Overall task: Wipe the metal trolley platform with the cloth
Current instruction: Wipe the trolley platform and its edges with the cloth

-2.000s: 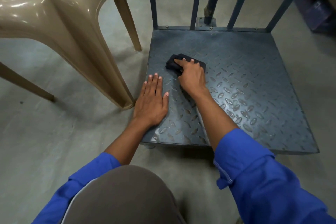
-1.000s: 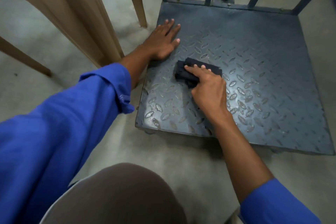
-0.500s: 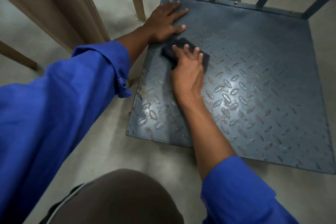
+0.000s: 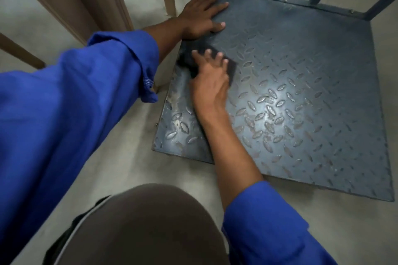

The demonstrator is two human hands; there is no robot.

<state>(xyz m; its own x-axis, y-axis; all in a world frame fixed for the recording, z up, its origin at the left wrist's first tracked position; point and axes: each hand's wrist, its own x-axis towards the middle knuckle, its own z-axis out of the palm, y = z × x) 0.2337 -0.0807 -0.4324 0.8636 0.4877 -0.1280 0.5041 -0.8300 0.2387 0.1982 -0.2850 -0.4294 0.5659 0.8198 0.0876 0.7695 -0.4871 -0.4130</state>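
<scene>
Head view | step: mid-wipe | right hand (image 4: 212,84) fingers spread flat, pressing cloth (image 4: 186,61) at platform (image 4: 301,71) 10 o'clock | left hand (image 4: 200,17) flat, fingers straight, bracing at 11 | next: probably sweep toward 3, keeping pressure

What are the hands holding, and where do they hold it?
Nothing is gripped. The right hand presses flat fingers on top of the dark cloth; the left hand rests flat at the far left corner of the platform.
</scene>
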